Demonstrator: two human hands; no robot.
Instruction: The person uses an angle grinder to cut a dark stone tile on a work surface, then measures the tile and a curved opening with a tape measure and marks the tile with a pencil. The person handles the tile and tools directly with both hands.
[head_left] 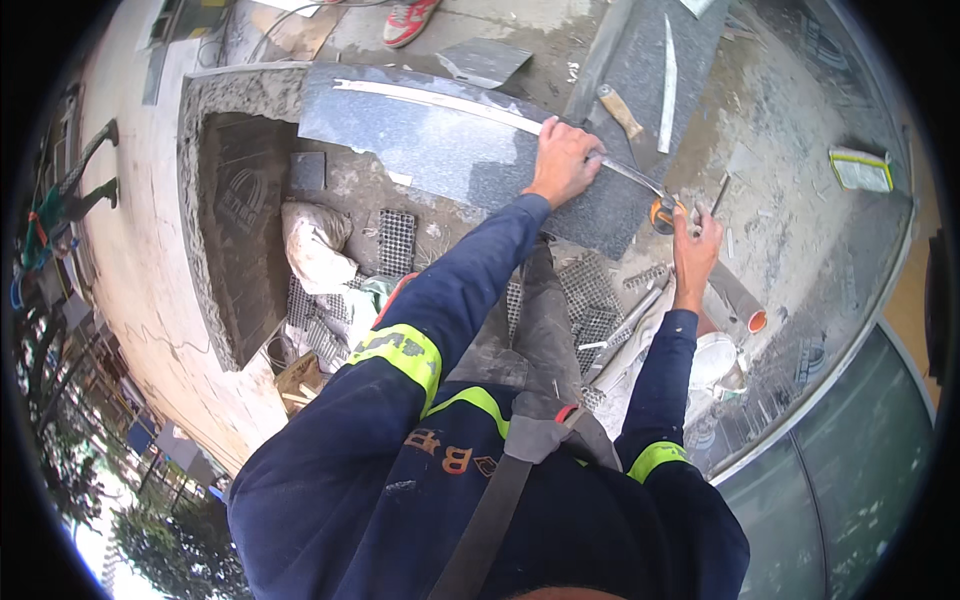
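Note:
A grey stone slab point(400, 135) lies across the ground in front of me, with a long pale strip point(430, 97) along its far side. My left hand point(567, 162) is closed over the right part of the slab, its fingers pinching the blade of a tape measure. Rightward from there the silvery blade point(630, 176) runs to the orange-and-black tape measure case point(662, 214). My right hand point(697, 248) grips that case at its fingertips. A thin dark stick, perhaps a pencil point(721, 192), sticks up from the same hand.
Beyond my hands are a wooden-handled tool point(620, 112), a white sliver point(668, 85) and another person's red shoe point(408, 22). A concrete-edged pit point(240, 220) opens at left, beside a pale sack point(315, 240). Black grid pieces point(590, 295) lie near my legs. Glass panels point(850, 450) stand lower right.

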